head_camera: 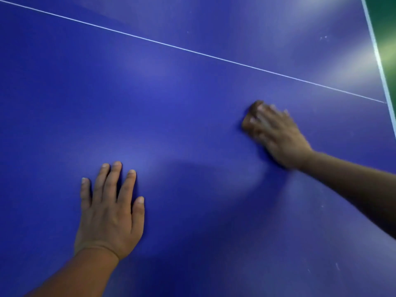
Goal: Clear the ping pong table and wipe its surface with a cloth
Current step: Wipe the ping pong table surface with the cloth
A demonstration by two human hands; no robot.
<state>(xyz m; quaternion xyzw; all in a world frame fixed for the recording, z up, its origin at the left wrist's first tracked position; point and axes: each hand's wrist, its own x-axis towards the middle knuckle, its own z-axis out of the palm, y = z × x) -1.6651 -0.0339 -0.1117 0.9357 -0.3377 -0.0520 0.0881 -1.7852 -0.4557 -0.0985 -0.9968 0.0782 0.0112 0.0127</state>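
While hands (276, 133) press, smooth table (171, 103)

Smooth blue ping pong table (171, 125), faint sheen

Painted white line (192, 51) crosses it; glare brightens the far right corner; scattered pale specks mark the right edge.
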